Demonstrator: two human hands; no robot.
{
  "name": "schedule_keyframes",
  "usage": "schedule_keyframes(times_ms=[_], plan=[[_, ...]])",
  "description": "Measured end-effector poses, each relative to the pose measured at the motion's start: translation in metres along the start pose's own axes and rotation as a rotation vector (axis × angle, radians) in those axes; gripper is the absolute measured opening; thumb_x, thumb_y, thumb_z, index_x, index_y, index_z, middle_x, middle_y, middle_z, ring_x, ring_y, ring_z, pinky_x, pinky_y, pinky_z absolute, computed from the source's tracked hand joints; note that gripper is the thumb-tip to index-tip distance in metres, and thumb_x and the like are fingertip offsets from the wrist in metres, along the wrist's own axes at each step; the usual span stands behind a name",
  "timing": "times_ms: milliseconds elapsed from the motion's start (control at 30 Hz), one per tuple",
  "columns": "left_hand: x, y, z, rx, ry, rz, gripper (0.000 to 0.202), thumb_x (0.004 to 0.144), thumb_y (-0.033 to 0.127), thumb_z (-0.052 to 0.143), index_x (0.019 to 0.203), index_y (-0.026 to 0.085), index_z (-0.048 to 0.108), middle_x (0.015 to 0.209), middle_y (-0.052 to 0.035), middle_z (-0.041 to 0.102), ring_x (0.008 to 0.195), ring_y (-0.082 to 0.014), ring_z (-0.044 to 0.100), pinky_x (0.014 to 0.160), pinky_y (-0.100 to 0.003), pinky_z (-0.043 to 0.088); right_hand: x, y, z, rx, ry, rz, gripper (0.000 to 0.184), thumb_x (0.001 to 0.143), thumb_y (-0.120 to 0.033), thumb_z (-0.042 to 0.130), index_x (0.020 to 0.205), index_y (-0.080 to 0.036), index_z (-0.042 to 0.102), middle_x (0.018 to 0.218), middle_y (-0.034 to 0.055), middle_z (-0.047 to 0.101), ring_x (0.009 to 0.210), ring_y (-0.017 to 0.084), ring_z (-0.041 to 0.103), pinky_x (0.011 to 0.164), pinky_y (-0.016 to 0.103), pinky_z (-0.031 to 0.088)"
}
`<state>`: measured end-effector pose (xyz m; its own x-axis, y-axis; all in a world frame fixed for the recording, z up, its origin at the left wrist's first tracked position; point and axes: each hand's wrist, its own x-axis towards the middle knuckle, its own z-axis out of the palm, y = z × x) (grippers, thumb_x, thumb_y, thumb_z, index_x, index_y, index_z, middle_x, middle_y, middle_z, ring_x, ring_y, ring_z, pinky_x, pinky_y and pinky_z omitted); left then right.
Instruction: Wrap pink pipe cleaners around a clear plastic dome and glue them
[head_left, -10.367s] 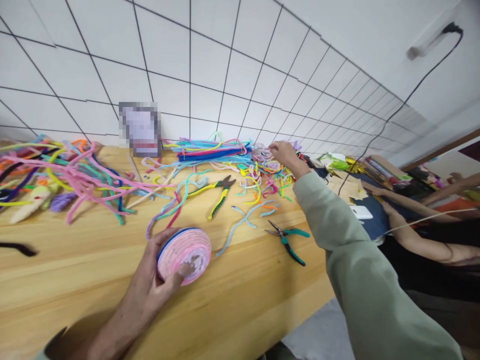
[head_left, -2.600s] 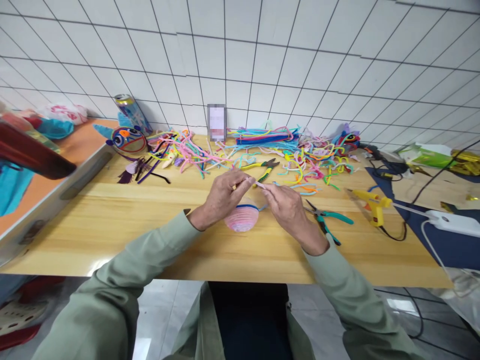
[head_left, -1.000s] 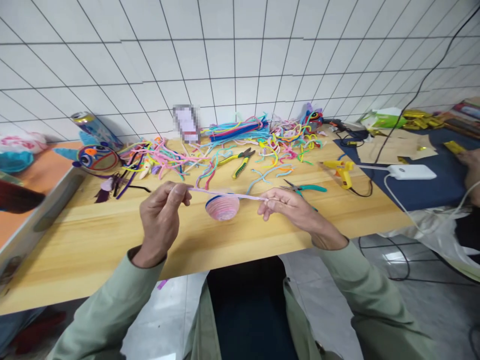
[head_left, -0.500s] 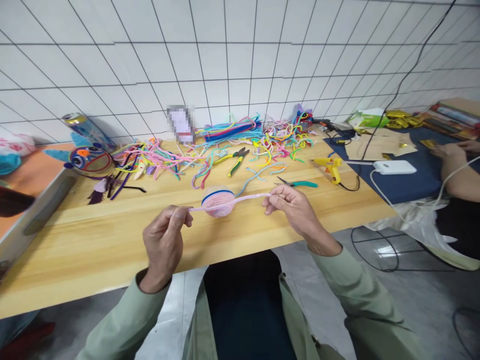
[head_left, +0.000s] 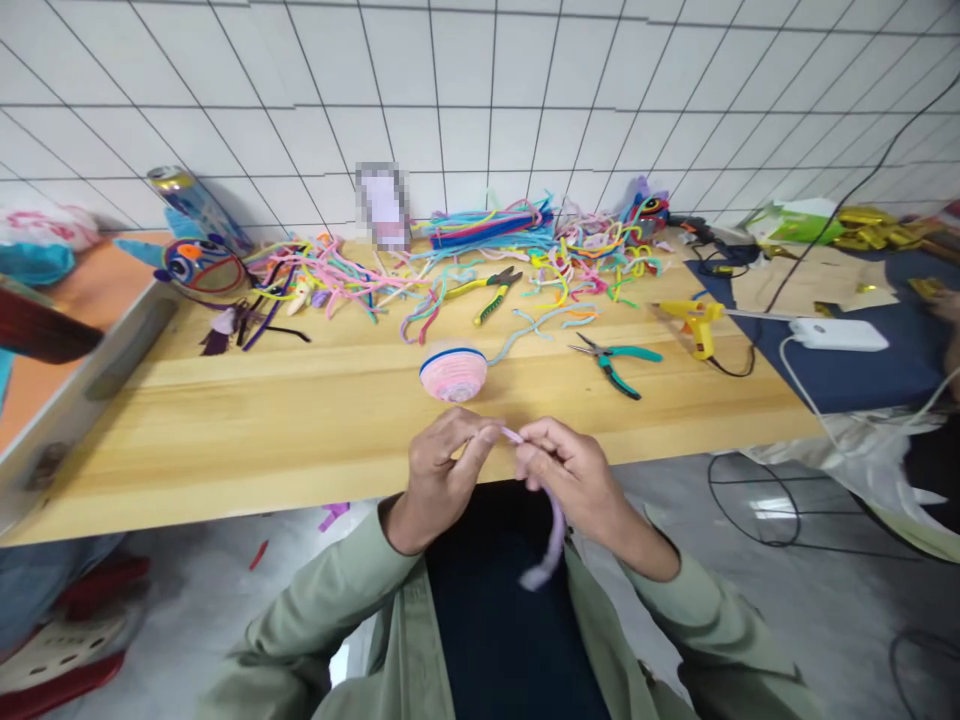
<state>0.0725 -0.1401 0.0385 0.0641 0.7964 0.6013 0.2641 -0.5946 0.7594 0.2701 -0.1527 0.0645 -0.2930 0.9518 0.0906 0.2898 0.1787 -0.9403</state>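
A light purple pipe cleaner [head_left: 556,535] runs between my two hands close to the table's front edge, its blurred free end curving down in front of my dark shirt. My left hand [head_left: 450,470] pinches one end between thumb and forefinger. Just a short way along, my right hand [head_left: 566,470] grips the same strand, fingers closed. Beyond the hands, apart from them, a pink bowl-shaped piece [head_left: 453,375] of coiled pipe cleaner with a blue band at its top rests on the wooden table [head_left: 225,430].
Teal needle-nose pliers [head_left: 619,365] and yellow-green pliers [head_left: 495,300] lie on the table. A yellow glue gun [head_left: 697,325] sits at right near a white power bank [head_left: 840,335]. Loose coloured pipe cleaners [head_left: 487,228] line the wall. A can [head_left: 202,205] leans at left.
My hands have come together and nearer my body. The pipe cleaner, stretched between them before, now hangs from my right hand. The view has shifted, showing the teal pliers fully.
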Motion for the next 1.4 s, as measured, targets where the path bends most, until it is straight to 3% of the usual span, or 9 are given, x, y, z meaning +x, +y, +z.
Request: schedule_keyframes(times_ms=[100, 200, 467, 700, 900, 1033, 1233, 1300, 1400], plan=[[-0.002, 0.001, 0.003, -0.085, -0.032, -0.114, 0.022, 0.106, 0.038, 0.068, 0.096, 0.024, 0.081, 0.085, -0.0046, 0.081, 0.072, -0.0167, 0.069, 0.071, -0.031, 0.055, 0.003, 0.011, -0.003, -0.005, 0.079, 0.006, 0.032, 0.102, -0.052, 0.064, 0.093, -0.022, 0.071, 0.061, -0.0055, 0.05, 0.054, 0.011, 0.044, 0.055, 0.027, 0.036], [-0.002, 0.0, 0.001, -0.16, -0.056, -0.242, 0.034, 0.104, 0.049, 0.069, 0.086, 0.023, 0.08, 0.078, -0.0034, 0.077, 0.067, -0.0152, 0.065, 0.068, -0.03, 0.052, 0.007, 0.015, -0.013, -0.028, 0.045, -0.019, 0.031, 0.101, -0.052, 0.067, 0.096, -0.022, 0.075, 0.059, -0.0074, 0.04, 0.054, 0.011, 0.036, 0.055, 0.028, 0.031], [0.0, -0.006, -0.017, -0.35, -0.398, -0.38, 0.041, 0.103, 0.051, 0.07, 0.08, 0.019, 0.082, 0.073, -0.0052, 0.074, 0.064, -0.0138, 0.062, 0.066, -0.028, 0.05, 0.018, 0.017, -0.044, -0.116, -0.318, 0.059, 0.035, 0.101, -0.051, 0.064, 0.085, -0.021, 0.073, 0.063, -0.0046, 0.052, 0.058, 0.011, 0.044, 0.055, 0.026, 0.031], [-0.008, -0.021, -0.023, -0.549, -0.414, -0.678, 0.051, 0.088, 0.066, 0.082, 0.111, 0.021, 0.085, 0.089, -0.007, 0.077, 0.069, -0.0141, 0.062, 0.065, -0.027, 0.051, 0.02, 0.018, -0.043, -0.339, -0.223, -0.142, 0.027, 0.106, -0.04, 0.059, 0.094, -0.023, 0.076, 0.056, -0.0056, 0.054, 0.047, 0.01, 0.038, 0.053, 0.027, 0.03], [0.006, -0.018, -0.029, -0.457, -0.546, -0.773, 0.048, 0.093, 0.063, 0.076, 0.078, 0.018, 0.082, 0.068, -0.0036, 0.073, 0.058, -0.0119, 0.056, 0.056, -0.025, 0.046, 0.021, 0.018, -0.042, -0.451, -0.234, -0.277, 0.026, 0.108, -0.037, 0.057, 0.1, -0.025, 0.078, 0.065, -0.0006, 0.068, 0.053, 0.012, 0.051, 0.057, 0.028, 0.034], [0.006, -0.013, -0.028, -0.356, -0.587, -0.598, 0.048, 0.102, 0.057, 0.068, 0.077, 0.018, 0.08, 0.07, -0.005, 0.077, 0.058, -0.0132, 0.063, 0.057, -0.025, 0.051, 0.025, 0.019, -0.047, -0.438, -0.274, -0.233, 0.025, 0.108, -0.037, 0.058, 0.098, -0.025, 0.077, 0.067, -0.0019, 0.067, 0.053, 0.011, 0.051, 0.058, 0.028, 0.035], [-0.009, -0.021, -0.029, 0.181, -0.586, 0.152, 0.03, 0.111, 0.029, 0.057, 0.092, 0.019, 0.078, 0.077, -0.0061, 0.077, 0.069, -0.0162, 0.07, 0.069, -0.027, 0.054, 0.033, 0.021, -0.053, -0.369, -0.443, -0.133, 0.024, 0.104, -0.032, 0.06, 0.087, -0.023, 0.073, 0.061, -0.005, 0.057, 0.053, 0.01, 0.046, 0.056, 0.027, 0.029], [-0.011, -0.026, -0.029, 0.27, -0.589, 0.243, 0.026, 0.11, 0.026, 0.059, 0.093, 0.018, 0.077, 0.075, -0.0052, 0.076, 0.068, -0.017, 0.07, 0.068, -0.028, 0.053, 0.035, 0.022, -0.053, -0.363, -0.471, -0.104, 0.025, 0.103, -0.032, 0.061, 0.083, -0.022, 0.071, 0.058, -0.006, 0.052, 0.052, 0.01, 0.042, 0.056, 0.028, 0.027], [-0.01, -0.027, -0.026, 0.21, -0.531, 0.161, 0.024, 0.105, 0.039, 0.07, 0.11, 0.017, 0.077, 0.091, -0.0094, 0.082, 0.08, -0.0209, 0.076, 0.075, -0.031, 0.058, 0.038, 0.022, -0.05, -0.358, -0.473, -0.088, 0.022, 0.102, -0.028, 0.061, 0.084, -0.022, 0.072, 0.057, -0.0063, 0.053, 0.051, 0.009, 0.04, 0.057, 0.028, 0.027]])
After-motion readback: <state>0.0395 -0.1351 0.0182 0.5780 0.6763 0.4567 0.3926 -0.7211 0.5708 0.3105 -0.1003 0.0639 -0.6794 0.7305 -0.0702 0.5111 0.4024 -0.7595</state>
